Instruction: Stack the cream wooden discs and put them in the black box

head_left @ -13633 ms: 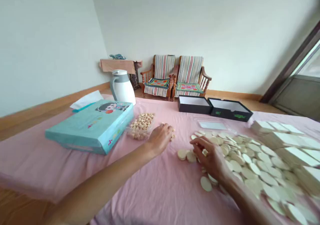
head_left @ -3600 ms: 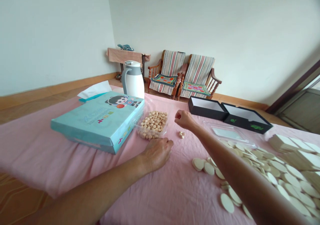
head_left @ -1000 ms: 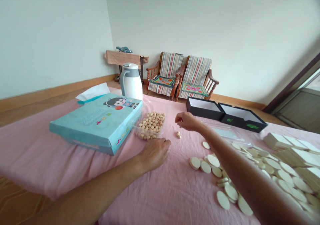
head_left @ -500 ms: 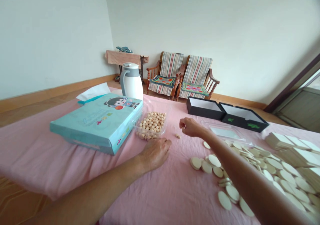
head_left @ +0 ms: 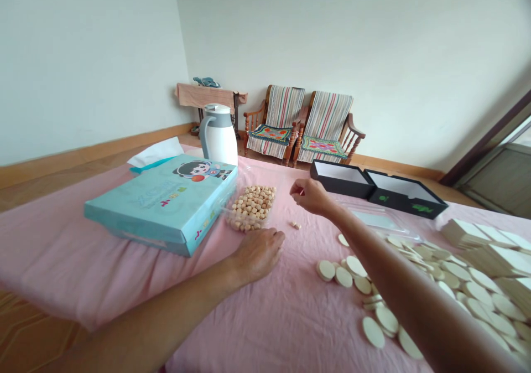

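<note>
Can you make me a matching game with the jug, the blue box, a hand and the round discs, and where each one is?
Things:
1 white jug
2 turquoise box
3 left hand
4 pale discs

Places:
A palm down on the pink cloth
B spread out at the right
C upright behind the box
D lying flat, left of the pellet tray

Pairs: 1-C, 2-D, 3-A, 4-B

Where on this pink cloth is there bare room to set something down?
Bare cloth lies near you, between the left hand and the pale discs, and left of the teal box. Crowded: discs and white stacks fill the right; the tray of tan pieces sits beside the box.
</note>
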`<state>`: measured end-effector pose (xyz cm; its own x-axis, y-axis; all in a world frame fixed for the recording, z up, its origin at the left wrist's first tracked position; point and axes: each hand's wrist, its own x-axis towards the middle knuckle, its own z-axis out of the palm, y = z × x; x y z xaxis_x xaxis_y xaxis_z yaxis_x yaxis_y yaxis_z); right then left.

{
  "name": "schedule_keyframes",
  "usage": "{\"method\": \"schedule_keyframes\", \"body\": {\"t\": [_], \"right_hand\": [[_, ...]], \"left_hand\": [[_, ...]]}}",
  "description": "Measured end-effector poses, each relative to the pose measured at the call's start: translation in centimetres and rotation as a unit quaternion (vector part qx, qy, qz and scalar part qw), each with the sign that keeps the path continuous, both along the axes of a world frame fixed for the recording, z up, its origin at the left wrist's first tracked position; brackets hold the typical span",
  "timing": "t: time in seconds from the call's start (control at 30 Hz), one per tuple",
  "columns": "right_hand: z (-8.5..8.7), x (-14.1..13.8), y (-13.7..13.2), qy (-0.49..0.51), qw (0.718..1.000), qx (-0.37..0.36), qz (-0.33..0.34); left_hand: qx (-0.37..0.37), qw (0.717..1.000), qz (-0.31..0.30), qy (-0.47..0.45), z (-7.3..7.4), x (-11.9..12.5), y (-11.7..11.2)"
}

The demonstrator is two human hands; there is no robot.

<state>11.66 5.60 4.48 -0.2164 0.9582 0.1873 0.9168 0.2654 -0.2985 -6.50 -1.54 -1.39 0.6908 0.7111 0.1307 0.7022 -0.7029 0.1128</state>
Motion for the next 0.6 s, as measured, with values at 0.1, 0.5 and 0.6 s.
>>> {"method": "schedule_keyframes", "body": {"t": [0.1,0.5,0.6], "right_hand": [[-1.5,0.7,-1.2,-0.046,0.996,-0.069,0.012],[-0.4,1.1,-1.1,-0.058,0.993,-0.093,0.034],[0.5,-0.2,-0.2,0.033,0.996,-0.048,0.063]], "left_hand": [[0.001,1.000,-0.002,-0.011,0.0,0.0,0.0],[0.006,1.000,0.000,-0.009,-0.1,0.0,0.1],[0.001,1.000,0.001,-0.004,-0.1,0.1,0.1]]}}
